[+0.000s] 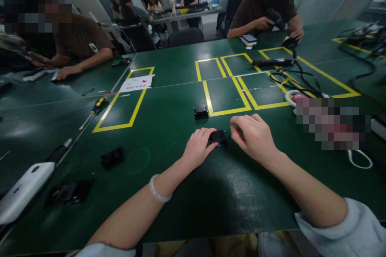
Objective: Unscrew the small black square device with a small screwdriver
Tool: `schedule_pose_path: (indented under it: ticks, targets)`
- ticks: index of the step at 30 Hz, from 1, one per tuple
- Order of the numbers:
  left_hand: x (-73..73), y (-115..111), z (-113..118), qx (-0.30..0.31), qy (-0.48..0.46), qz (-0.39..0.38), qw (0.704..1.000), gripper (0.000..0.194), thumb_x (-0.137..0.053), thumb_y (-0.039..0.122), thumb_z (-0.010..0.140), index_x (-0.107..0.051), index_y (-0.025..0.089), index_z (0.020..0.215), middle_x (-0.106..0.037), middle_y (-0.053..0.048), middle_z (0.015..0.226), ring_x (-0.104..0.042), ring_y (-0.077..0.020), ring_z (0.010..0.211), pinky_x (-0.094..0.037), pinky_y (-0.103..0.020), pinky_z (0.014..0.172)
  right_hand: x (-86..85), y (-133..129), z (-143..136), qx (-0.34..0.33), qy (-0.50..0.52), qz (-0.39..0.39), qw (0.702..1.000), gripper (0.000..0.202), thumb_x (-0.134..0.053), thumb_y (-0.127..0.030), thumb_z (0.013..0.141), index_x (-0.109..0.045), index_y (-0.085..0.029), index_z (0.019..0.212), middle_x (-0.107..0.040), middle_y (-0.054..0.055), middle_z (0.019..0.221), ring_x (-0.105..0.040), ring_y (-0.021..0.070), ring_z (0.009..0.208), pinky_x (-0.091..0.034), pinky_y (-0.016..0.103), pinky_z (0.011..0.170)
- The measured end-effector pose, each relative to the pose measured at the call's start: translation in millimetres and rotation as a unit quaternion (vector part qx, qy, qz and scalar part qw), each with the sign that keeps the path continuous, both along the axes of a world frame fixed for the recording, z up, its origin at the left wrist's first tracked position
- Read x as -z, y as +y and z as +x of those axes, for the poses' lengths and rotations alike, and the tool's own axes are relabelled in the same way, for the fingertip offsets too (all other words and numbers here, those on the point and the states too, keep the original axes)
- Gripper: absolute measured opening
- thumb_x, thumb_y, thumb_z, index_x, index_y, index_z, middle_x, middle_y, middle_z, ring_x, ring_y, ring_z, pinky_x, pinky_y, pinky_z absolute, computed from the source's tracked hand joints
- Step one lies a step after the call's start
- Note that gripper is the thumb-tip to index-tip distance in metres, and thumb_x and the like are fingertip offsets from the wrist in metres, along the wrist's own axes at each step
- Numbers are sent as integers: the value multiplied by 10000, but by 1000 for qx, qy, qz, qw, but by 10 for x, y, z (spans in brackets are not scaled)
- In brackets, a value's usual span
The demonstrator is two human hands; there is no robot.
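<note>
My left hand (199, 144) grips a small black box-shaped part (219, 138) between thumb and fingers, steadying it on the green table (181, 196). Just to its right, my right hand (251, 134) is pinched with the fingertips close to the part's edge. A thin dark bit shows between those fingertips and the part; too small to name. Behind my left hand sits a similar black box-shaped part (201, 111), touched by neither hand.
On the left lie a black part (112, 157), a dark plastic packet (70, 192), a white device (27, 192) and a yellow-black screwdriver (98, 105). Yellow tape (230, 111) marks rectangles. Black cables (301, 76) lie at right. Co-workers sit across and at left.
</note>
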State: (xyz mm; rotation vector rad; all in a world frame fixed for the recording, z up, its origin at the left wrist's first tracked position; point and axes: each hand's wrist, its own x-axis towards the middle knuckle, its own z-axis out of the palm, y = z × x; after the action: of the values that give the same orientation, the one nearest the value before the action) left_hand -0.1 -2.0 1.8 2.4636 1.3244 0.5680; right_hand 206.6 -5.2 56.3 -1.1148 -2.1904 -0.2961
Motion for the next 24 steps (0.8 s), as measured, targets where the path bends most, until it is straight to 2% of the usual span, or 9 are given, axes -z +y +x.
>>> schedule_pose_path:
  ticks: [3, 11, 17, 24]
  targets:
    - [2, -1, -1, 0, -1, 2, 1000, 335, -514, 354, 931, -463, 222, 1234, -565, -66, 1170, -519, -231, 1024, -438, -384, 885, 13, 4, 11, -5, -3, 4, 1000, 93, -484, -237, 910, -549, -189, 864, -627, 25, 732, -544, 154, 651, -338, 311, 663]
    - [-5, 0, 1, 0, 1, 2, 1000, 332, -522, 351, 929, -466, 225, 1231, -563, -62, 1181, -520, -234, 1032, -435, -381, 885, 17, -7, -25, 1, 19, 35, 999, 102, -471, -143, 879, -549, -157, 944, -619, 35, 746, -509, 155, 633, -373, 309, 669]
    - [6, 3, 3, -1, 7, 5, 1000, 342, -518, 365, 931, -460, 214, 1232, -568, -63, 1162, -520, -233, 1019, -435, -378, 875, 19, -5, -13, -9, 11, 23, 1000, 79, -515, -237, 902, -551, -166, 909, -630, 33, 748, -537, 155, 644, -370, 311, 669]
    - [-15, -2, 4, 0, 6, 0, 1000, 339, -516, 364, 933, -464, 218, 1235, -561, -63, 1183, -512, -236, 1034, -430, -382, 885, 12, -5, -41, -3, 16, 46, 999, 80, -490, -142, 878, -556, -140, 922, -615, 36, 728, -506, 155, 614, -382, 310, 654]
